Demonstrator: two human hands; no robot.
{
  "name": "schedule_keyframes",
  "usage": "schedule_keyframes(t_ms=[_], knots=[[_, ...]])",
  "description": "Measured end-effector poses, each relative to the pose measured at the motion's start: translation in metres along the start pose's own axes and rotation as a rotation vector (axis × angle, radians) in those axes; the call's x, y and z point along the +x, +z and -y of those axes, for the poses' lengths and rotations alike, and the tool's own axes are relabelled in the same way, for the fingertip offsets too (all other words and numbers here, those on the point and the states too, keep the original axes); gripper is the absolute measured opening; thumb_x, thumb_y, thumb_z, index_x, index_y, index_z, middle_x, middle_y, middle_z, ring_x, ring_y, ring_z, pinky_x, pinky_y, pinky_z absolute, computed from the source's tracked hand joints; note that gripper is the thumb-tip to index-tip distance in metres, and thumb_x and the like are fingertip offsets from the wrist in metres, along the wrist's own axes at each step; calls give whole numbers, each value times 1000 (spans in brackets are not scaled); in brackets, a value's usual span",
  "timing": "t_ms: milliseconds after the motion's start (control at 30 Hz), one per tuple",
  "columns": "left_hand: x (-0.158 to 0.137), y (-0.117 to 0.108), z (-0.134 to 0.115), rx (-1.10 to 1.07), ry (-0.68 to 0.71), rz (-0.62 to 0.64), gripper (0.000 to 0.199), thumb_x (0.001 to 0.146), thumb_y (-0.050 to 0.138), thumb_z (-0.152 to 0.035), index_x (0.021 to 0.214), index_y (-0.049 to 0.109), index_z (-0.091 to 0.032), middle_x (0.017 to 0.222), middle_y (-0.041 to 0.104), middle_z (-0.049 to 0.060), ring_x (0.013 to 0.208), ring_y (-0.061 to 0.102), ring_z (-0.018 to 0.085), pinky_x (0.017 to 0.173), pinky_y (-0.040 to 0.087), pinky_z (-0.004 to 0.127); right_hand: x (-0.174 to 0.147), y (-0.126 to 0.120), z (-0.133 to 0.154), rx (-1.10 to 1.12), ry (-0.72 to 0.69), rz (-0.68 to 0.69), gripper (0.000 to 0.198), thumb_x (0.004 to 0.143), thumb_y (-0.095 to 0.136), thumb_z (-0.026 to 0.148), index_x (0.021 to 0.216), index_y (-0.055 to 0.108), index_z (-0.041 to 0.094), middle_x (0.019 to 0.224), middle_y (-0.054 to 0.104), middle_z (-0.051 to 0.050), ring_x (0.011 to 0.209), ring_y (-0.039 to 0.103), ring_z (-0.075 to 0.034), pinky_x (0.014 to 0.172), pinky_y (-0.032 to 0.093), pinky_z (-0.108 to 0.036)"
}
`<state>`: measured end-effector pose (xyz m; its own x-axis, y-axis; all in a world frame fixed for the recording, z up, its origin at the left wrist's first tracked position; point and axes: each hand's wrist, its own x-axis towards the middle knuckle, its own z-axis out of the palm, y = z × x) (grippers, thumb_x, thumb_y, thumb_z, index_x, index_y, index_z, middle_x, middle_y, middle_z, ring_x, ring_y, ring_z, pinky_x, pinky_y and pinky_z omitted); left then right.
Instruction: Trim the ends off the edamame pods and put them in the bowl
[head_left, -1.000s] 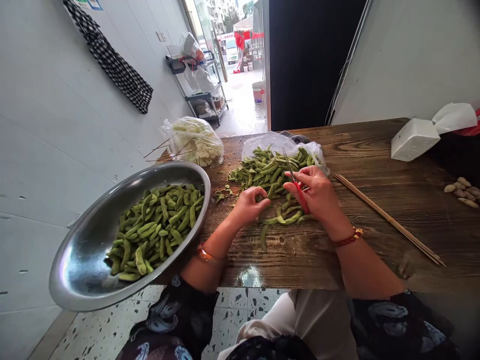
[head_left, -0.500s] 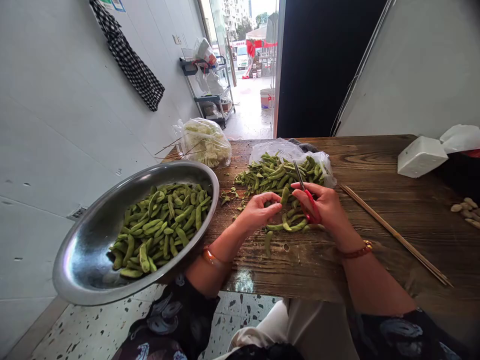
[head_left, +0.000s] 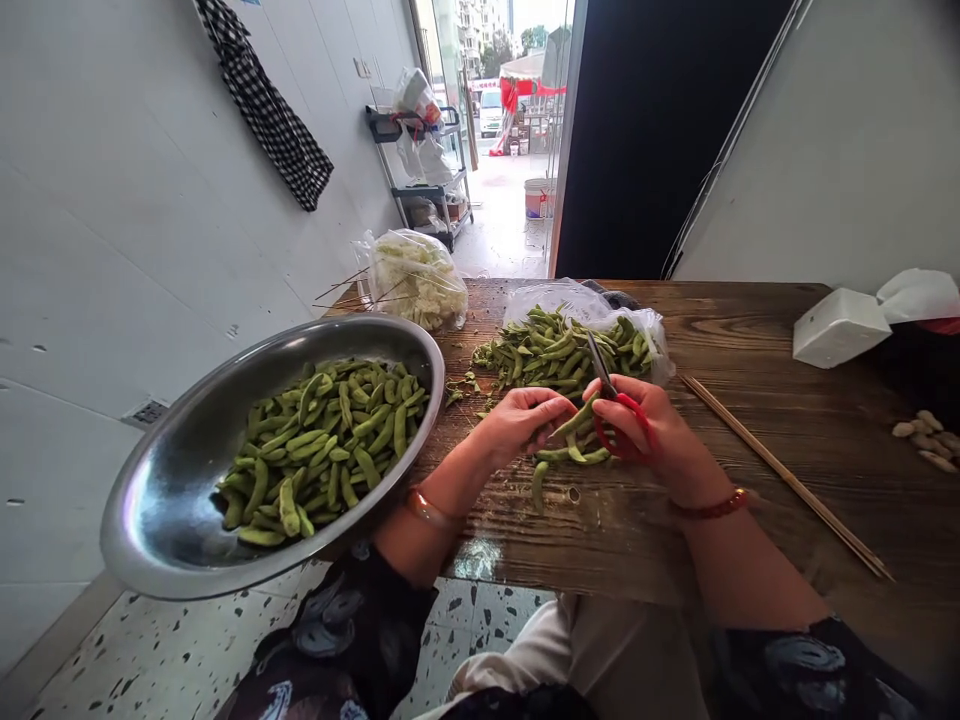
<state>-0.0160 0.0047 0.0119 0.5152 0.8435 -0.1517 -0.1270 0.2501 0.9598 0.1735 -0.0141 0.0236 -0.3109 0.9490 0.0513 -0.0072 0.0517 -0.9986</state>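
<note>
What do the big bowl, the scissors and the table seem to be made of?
Bowl: probably stainless steel, polished, with a bright metallic sheen. Scissors: grey blades look metal; smooth red handles likely plastic. Table: apparently varnished wood; grain and a glossy reflection show.

A dark brown wooden table with visible grain spans the middle and right of the frame. On it, near its far edge, lie a clear bag of pale florets left of centre and, at centre, a heap of green pods against a crumpled plastic bag, with leafy scraps and a few loose pods nearby. Thin wooden sticks slant toward the lower right, below a white box and some peanuts at the right edge.
</note>
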Motion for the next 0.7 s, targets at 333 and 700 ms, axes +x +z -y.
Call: schedule_keyframes(t_ms=[333, 700], knots=[[2, 1, 3, -173, -127, 47, 44, 65, 79, -36, 98, 67, -10, 71, 66, 3, 39, 43, 0, 35, 25, 14, 10, 0, -4, -469, -272, -22, 13, 79, 60, 28, 86, 65, 19, 72, 66, 0, 64, 59, -14, 60, 47, -25], [9, 0, 8, 51, 127, -250, 37, 69, 75, -38, 92, 64, -11, 68, 60, -2, 41, 42, 1, 36, 28, 16, 16, -9, -24, -870, -381, -196, 37, 85, 60, 43, 115, 65, 20, 97, 68, -8, 82, 65, -22, 73, 51, -33]])
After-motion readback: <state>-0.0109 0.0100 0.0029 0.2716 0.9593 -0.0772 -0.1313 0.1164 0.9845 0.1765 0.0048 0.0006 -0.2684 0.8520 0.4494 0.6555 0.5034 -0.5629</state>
